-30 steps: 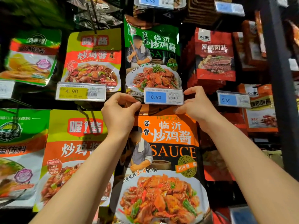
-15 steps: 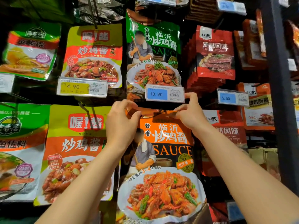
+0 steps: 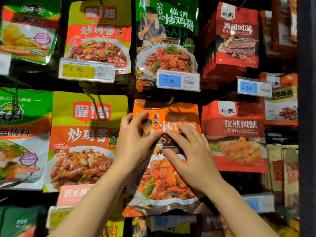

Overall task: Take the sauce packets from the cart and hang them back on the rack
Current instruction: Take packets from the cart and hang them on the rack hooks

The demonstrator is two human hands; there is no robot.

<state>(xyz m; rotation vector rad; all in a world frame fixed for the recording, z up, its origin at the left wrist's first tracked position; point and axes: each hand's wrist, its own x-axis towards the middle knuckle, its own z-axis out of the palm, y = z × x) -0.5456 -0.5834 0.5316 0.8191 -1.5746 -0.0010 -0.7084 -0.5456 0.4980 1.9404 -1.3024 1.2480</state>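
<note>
1. The orange sauce packet hangs on the rack just under the blue 10.90 price tag, between a yellow-green packet and a red packet.
2. The left hand and right hand lie on the orange packet with fingers spread flat, pinching nothing.
3. The hands hide its middle words, and its top hole is too dark to see.

Both forearms reach up and forward, angling in toward each other. The left hand has its fingers loosely curved, thumb up. The right hand lies flat with fingers spread, its fingertips nearly meeting the left's.
</note>
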